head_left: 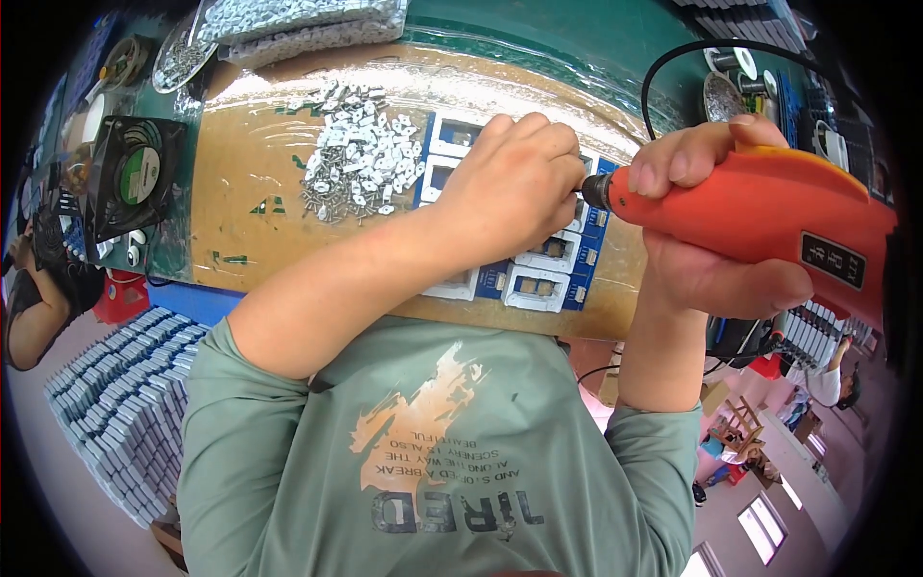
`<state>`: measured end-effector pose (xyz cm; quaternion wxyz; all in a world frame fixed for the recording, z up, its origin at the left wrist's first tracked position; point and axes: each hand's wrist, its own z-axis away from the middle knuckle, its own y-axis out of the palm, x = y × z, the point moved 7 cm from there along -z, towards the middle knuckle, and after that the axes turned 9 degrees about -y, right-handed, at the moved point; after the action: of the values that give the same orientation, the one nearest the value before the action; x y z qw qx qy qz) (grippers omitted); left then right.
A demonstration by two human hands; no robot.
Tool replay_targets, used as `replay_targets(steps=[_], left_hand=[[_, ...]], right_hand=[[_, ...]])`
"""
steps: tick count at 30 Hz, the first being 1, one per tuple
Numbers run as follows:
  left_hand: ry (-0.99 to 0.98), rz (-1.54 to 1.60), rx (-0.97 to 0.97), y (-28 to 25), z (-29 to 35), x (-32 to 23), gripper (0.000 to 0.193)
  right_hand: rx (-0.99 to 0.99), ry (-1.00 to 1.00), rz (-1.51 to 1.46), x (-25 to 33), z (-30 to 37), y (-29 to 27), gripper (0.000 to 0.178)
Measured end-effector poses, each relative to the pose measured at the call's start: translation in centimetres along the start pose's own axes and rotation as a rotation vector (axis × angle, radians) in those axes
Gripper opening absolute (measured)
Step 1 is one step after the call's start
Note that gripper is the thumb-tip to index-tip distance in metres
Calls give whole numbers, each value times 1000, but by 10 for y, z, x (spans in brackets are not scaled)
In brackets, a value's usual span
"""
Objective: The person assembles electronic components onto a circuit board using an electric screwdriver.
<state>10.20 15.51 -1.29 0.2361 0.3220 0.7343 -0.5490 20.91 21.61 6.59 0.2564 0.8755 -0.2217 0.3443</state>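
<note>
Right hand (702, 274) grips the driver (750, 200) — likely hefty, stiff, best held mid-body; left hand (514, 188) curls — can't tell on what.

it is bright here, and the pile of white bits (361, 154) looks mostly clear. just behind the pile, a big white shine lies across the brown surface (240, 168), almost hiding its color. far below and right of the pile, a window (761, 524) glows. well right of the pile, the red tool (760, 207) fades into dark at its back. far out around the pile, lines bend, little things look fuzzy, and corners go black.
</note>
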Motion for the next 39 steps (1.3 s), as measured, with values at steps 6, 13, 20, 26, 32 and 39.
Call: replay_targets(steps=[6,13,20,26,32,39], left_hand=[[9,47,-53,-1,0,1,13],[0,38,-48,1,0,0,9],[-22,-28,-24,1,2,3,15],[-5,5,-35,2,0,1,14],[-5,8,-37,0,3,2,12],[6,30,9,-15,-1,0,16]], right_hand=[[5,-13,33,0,-2,-1,113],[-29,16,172,4,0,0,113],[-104,195,494,4,-3,14,109],[18,24,128,-10,4,2,108],[-204,242,533,-5,8,8,115],[-415,35,572,32,18,-28,112]])
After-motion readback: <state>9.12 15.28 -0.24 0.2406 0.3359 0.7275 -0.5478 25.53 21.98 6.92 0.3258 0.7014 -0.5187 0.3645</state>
